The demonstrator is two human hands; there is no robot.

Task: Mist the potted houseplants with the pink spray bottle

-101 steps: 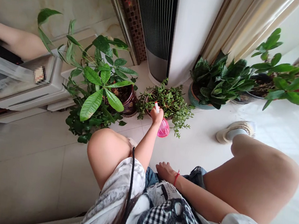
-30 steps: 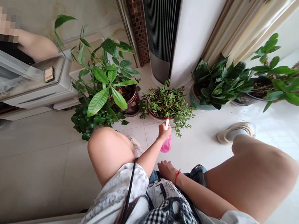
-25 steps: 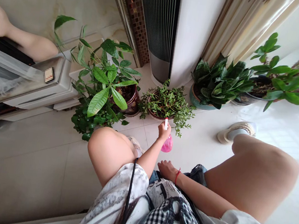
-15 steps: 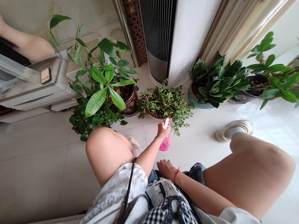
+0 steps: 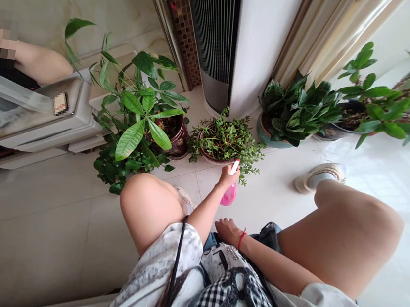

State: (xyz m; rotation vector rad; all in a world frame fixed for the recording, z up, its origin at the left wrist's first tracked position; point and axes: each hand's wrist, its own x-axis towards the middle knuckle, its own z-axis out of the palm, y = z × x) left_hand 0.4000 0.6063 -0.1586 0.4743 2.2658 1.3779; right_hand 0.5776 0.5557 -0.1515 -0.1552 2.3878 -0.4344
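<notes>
I am squatting in front of a row of potted plants. My left hand (image 5: 227, 177) is closed round the neck of a pink spray bottle (image 5: 228, 196), whose white nozzle (image 5: 234, 166) is tilted right at the front edge of a low small-leaved plant (image 5: 225, 140) in a brown pot. My right hand (image 5: 227, 230), with a red string at the wrist, rests on my denim shorts between my knees, fingers loosely stretched and holding nothing.
A broad-leaved plant in a dark red pot (image 5: 177, 137) stands left of the small one; a teal pot (image 5: 270, 136) with dark leaves stands to the right, with more plants (image 5: 382, 110) beyond. A white standing unit (image 5: 255, 45) rises behind. Another person's arm (image 5: 40, 63) lies on white furniture far left.
My left hand drew the bottle back from over the small plant towards me, then shifted slightly right, and the nozzle now tilts to the right. My right hand stayed on my lap.
</notes>
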